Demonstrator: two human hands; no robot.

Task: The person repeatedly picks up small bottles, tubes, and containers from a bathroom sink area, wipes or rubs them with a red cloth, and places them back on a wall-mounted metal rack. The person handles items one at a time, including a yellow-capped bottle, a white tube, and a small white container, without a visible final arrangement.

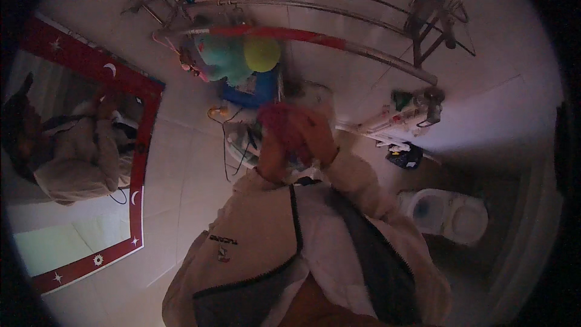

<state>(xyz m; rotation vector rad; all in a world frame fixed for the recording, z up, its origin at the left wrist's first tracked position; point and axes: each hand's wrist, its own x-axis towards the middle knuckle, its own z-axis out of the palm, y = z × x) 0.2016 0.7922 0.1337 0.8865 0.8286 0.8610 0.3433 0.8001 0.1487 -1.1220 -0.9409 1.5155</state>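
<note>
My two hands meet in front of my chest, dim and slightly blurred. A pinkish-red, soft-looking bundle (275, 117) shows at their far side; its exact kind cannot be made out. My left hand (273, 152) is closed around its near part. My right hand (311, 134) presses against it from the right, fingers bent inward and partly hidden. Just left of the hands is a dark wire hanger (226, 148). Beyond them is a blue container or bag (252, 89).
A metal wall rack (315, 6) with a red-and-white front bar (302, 36) spans the far side. Teal cloth (221, 57) and a yellow-green round thing (262, 54) hang there. At left is a red-framed mirror (143, 157); at right, a toilet (436, 213) and black bag (404, 156).
</note>
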